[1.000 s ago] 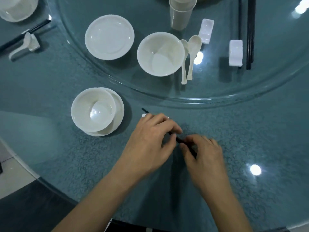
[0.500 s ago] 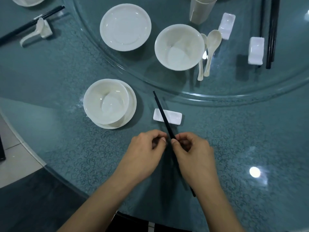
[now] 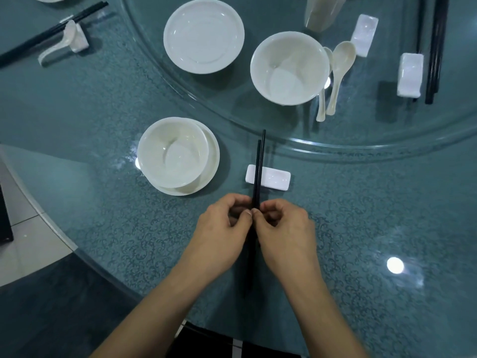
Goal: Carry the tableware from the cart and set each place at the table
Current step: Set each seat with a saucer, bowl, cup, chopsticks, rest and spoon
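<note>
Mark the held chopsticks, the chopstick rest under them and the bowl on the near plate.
chopsticks [image 3: 257, 177], head view, shafts where they cross the rest.
chopstick rest [image 3: 275, 180], head view, bare top right of the sticks.
bowl [image 3: 172, 152], head view, inside bottom.

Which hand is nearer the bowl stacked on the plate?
Left. The left hand sits just below-right of the bowl; the right hand lies farther right, beyond the chopsticks.
</note>
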The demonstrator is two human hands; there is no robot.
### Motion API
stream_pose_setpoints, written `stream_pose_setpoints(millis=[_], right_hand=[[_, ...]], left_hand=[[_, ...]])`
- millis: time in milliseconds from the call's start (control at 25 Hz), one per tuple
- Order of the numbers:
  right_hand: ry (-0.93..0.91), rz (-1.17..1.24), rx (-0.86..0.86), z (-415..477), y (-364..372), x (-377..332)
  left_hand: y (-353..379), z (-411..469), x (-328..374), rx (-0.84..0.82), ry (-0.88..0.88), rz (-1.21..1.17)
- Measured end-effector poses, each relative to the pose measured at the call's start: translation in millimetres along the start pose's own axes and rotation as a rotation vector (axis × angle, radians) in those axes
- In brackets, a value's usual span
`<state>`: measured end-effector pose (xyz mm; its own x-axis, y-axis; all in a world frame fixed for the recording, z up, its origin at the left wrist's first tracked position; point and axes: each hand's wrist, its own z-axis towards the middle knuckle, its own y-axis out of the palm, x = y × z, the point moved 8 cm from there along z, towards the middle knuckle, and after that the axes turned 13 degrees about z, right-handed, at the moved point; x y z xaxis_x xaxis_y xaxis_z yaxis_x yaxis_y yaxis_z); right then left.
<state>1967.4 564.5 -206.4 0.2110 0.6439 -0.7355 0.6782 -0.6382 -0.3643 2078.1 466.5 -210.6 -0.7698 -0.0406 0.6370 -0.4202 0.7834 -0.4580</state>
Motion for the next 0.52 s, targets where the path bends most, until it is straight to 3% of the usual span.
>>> stream_pose_setpoints(millis=[520], right_hand=[[0.060,0.051,-0.017,-7.9,10.7,4.7]], left_hand=[[-13.4,-0.6,-3.8,0.051,-0.010,0.056]])
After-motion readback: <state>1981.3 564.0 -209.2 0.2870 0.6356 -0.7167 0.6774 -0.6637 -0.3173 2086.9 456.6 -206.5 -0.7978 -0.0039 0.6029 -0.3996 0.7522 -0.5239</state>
